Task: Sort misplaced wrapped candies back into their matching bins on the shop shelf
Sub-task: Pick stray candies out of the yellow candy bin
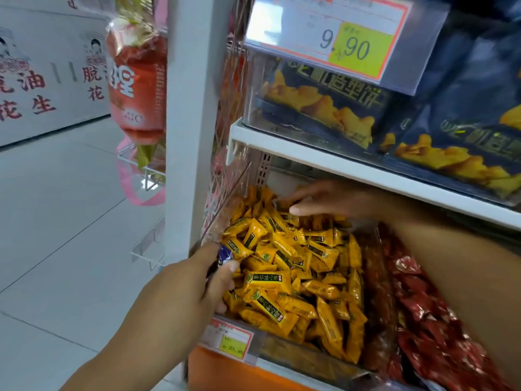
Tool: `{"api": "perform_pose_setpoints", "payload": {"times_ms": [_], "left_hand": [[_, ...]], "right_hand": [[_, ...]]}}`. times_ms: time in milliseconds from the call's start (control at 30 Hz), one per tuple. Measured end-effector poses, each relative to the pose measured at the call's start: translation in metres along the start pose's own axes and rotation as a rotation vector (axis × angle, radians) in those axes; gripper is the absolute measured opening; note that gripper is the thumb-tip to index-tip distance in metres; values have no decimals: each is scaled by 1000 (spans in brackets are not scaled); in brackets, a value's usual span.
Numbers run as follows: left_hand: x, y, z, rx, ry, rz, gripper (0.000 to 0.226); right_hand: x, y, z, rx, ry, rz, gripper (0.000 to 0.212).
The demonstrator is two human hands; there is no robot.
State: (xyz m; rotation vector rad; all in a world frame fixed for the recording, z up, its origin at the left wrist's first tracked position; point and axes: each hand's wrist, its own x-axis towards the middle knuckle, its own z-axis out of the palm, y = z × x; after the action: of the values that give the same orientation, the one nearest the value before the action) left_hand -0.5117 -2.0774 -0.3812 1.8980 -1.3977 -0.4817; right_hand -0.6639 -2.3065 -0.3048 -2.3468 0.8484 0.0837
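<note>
A clear bin on the lower shelf is full of yellow wrapped candies. My left hand is at the bin's front left corner and pinches a blue-and-white wrapped candy between thumb and fingers. My right hand reaches deep into the back of the same bin, fingers stretched out flat over the yellow candies, holding nothing that I can see. To the right, a neighbouring bin holds red wrapped candies.
A white shelf board hangs low over the bin, with dark blue snack packs and a 9.90 price tag above. A white upright post stands left, with a red hanging bag. Tiled aisle floor lies left.
</note>
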Motion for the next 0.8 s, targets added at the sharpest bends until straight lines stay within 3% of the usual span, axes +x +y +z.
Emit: {"api": "perform_pose_setpoints", "payload": {"times_ms": [33, 133, 200, 367, 500, 667, 800], "left_hand": [[0, 1, 0, 10, 5, 1, 44], [-1, 4, 0, 13, -8, -8, 39], [-3, 6, 0, 17, -7, -5, 40], [-4, 3, -1, -9, -7, 8, 47], [-5, 4, 0, -24, -6, 26, 34], [-1, 10, 10, 67, 24, 155, 33], [-6, 34, 28, -64, -28, 202, 33]], "right_hand": [[-9, 3, -3, -8, -13, 15, 63], [-22, 16, 7, -411, -94, 300, 79], [-12, 23, 27, -526, -117, 416, 91], [1, 10, 47, -362, -2, 238, 86], [-34, 4, 30, -191, 2, 128, 70], [-105, 29, 22, -198, 447, 196, 37], [-161, 55, 45, -158, 794, 168, 30]]}}
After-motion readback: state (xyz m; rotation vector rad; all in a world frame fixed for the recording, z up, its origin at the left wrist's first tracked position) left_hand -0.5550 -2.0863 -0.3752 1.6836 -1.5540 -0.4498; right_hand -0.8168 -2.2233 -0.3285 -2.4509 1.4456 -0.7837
